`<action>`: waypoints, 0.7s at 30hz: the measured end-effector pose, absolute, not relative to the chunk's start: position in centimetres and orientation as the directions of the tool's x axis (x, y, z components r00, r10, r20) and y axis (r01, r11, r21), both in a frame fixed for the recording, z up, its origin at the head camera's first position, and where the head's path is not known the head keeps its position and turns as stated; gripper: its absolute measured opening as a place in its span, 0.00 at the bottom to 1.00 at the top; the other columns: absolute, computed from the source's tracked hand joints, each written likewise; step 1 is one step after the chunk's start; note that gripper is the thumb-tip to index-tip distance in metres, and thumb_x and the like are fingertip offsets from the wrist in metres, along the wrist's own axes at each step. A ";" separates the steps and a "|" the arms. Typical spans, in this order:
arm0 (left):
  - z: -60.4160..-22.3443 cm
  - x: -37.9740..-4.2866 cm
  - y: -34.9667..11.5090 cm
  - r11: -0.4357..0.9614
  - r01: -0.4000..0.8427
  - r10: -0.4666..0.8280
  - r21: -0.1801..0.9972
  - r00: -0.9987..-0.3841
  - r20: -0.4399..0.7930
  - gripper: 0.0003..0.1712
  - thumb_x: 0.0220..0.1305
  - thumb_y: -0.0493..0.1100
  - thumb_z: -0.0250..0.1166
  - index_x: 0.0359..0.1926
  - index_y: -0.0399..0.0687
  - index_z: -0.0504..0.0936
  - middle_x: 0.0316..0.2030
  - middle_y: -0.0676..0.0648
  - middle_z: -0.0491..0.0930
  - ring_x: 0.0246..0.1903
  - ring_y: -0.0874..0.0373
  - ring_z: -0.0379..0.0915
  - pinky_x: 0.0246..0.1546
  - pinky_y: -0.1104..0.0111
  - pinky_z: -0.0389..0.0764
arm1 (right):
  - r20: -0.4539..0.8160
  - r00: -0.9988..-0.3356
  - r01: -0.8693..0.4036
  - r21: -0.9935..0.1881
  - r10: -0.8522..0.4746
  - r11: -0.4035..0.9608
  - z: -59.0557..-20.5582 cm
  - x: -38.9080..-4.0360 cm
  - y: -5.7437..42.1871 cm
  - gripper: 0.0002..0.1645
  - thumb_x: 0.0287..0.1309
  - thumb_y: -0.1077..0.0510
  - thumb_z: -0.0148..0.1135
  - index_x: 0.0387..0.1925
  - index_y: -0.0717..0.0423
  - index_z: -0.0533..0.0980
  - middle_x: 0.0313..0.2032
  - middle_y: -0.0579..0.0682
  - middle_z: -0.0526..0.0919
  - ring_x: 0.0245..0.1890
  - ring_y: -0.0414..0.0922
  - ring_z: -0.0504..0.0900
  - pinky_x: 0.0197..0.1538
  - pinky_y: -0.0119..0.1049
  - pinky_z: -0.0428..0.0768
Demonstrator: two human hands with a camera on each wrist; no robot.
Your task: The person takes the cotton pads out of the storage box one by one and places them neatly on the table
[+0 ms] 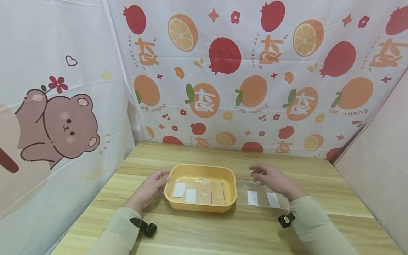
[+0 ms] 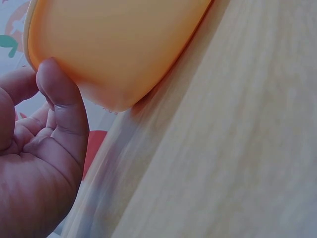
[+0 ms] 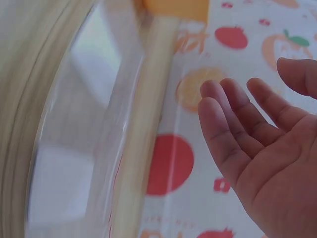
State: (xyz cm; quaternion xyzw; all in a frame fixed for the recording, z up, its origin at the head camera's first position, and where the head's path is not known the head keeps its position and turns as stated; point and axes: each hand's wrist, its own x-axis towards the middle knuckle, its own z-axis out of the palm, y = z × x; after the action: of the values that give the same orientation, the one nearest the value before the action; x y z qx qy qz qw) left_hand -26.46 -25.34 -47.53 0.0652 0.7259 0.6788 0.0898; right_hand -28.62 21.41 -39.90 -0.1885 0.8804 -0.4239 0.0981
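Observation:
A yellow plastic basin [image 1: 200, 208] stands on the table. At its left end, my left hand [image 1: 152, 189] pinches the rim between thumb and fingers; the left wrist view shows the thumb [image 2: 59, 89] against the outer wall. Inside the basin lie clear zip bags [image 1: 202, 191] with white labels and red seal lines, overlapping so that I cannot tell how many. To the basin's right, another clear zip bag [image 1: 262, 198] with two white labels lies flat. Over its far edge hovers my right hand [image 1: 275, 180], fingers loosely bent and holding nothing, as the right wrist view confirms.
The wood-grain table [image 1: 197, 233] ends at a fruit-printed cloth [image 1: 204, 71] behind. A bear-printed cloth [image 1: 63, 148] hangs on the left, and a pale cloth [image 1: 379, 159] hangs on the right. A black strap with a small device sits on each wrist.

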 end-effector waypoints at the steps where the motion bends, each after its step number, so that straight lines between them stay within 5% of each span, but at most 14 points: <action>1: -47.6 -26.5 -25.3 0.069 -0.027 0.217 0.997 -0.975 -0.042 0.29 0.78 0.45 0.55 0.71 0.33 0.63 0.57 0.31 0.75 0.48 0.48 0.78 0.44 0.61 0.84 | -0.017 -0.906 -0.242 -0.799 -0.423 0.551 -39.8 -28.4 20.9 0.24 0.74 0.52 0.57 0.67 0.55 0.72 0.54 0.54 0.81 0.50 0.48 0.82 0.50 0.44 0.83; 13: -47.5 -26.4 -25.4 0.065 -0.028 0.223 0.998 -0.974 -0.042 0.29 0.78 0.45 0.55 0.71 0.33 0.63 0.57 0.31 0.75 0.47 0.48 0.78 0.42 0.62 0.84 | -0.019 -0.875 -0.239 -0.851 -0.484 0.467 -39.4 -27.2 15.2 0.30 0.72 0.51 0.59 0.70 0.58 0.69 0.60 0.59 0.79 0.54 0.49 0.81 0.57 0.46 0.80; 21: -47.5 -26.5 -25.4 0.065 -0.029 0.225 0.997 -0.973 -0.043 0.29 0.78 0.45 0.55 0.71 0.34 0.64 0.57 0.31 0.75 0.48 0.48 0.78 0.43 0.62 0.84 | -0.051 -0.851 -0.217 -0.872 -0.523 0.438 -39.9 -26.8 11.7 0.33 0.72 0.45 0.58 0.71 0.56 0.68 0.64 0.59 0.75 0.56 0.59 0.80 0.60 0.53 0.77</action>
State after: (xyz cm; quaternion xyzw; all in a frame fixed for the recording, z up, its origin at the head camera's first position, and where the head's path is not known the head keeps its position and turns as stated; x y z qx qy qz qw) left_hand -26.45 -25.44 -47.53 0.0674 0.7236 0.6806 0.0934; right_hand -26.83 11.71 -39.94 -0.2222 0.8329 -0.4813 0.1591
